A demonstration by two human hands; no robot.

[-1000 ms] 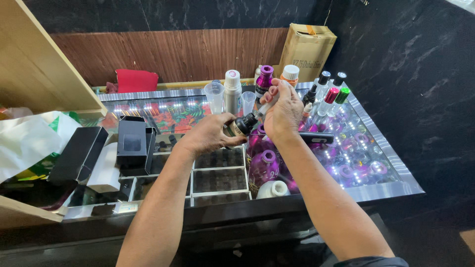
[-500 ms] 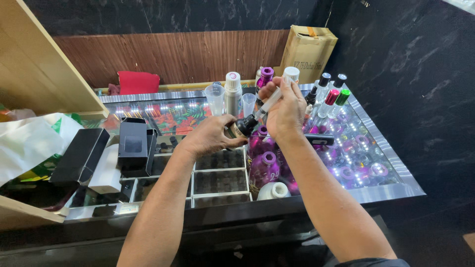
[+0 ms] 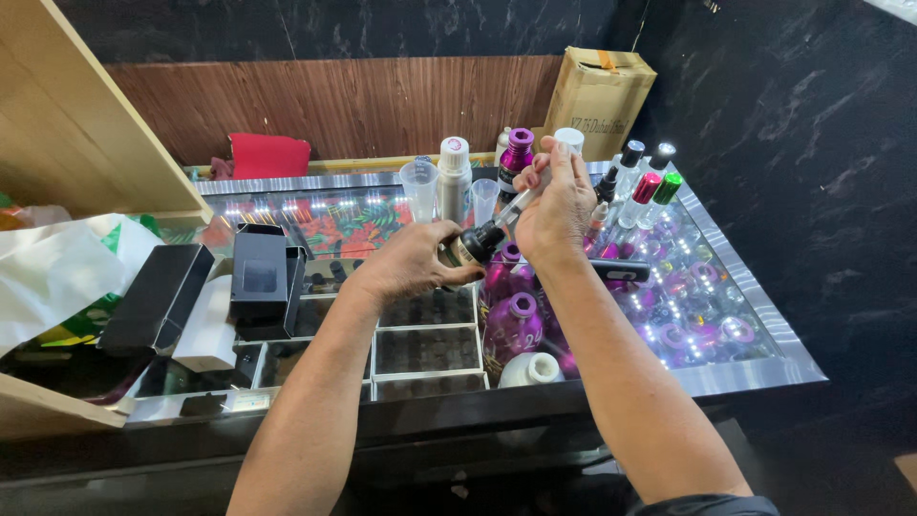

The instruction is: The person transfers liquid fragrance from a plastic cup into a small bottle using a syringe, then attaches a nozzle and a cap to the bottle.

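While the left hand curls its fingers around a small dark glass bottle, tilting it with the neck toward the right, the right hand pinches a clear plastic syringe whose tip meets the bottle's mouth. The syringe slants up from the bottle into the right hand's closed fingers, and both hands hover above the tabletop, a lit, mirrored surface with a ribbed metal rim.

Just below the hands stand rounded purple metallic bottles, with a white domed cap beside them near the front edge. Under the left forearm lies a grid of clear square compartments.

Just beyond the hands stand a clear plastic measuring cup, a tall silver bottle with a white cap and a purple-capped bottle. To the right of the right hand stands a cluster of slim bottles with black, red and green caps.

Well to the left of the left hand sit matte black rectangular boxes and a white box, with a crumpled white plastic bag farther left. Far beyond the hands, against the wooden wall, rest a red folded cloth and a brown cardboard box.
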